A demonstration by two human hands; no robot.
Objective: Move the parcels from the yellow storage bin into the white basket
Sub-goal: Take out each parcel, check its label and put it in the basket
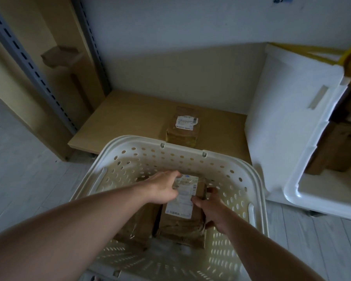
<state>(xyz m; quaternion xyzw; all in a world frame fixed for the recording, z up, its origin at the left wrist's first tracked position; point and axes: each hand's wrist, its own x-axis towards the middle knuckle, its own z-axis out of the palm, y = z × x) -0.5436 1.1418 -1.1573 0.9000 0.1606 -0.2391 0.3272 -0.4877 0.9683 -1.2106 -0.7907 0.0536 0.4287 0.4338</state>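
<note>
Both my hands are inside the white basket [190, 153], which sits on the floor in front of a low wooden shelf [130, 118]. My left hand [162, 187] rests on the upper left edge of a labelled brown parcel [182, 216], its fingers curled over the label's corner. My right hand [211, 207] grips the parcel's right side — thumb on the label, the other fingers wrapped round the edge. This parcel lies on the basket's floor, touching a second brown parcel [136, 226] to its left. A third parcel [183, 126] stands on the shelf, just beyond the basket's far rim. At right stands a white bin [292, 122] — more brown parcels show inside it.
</note>
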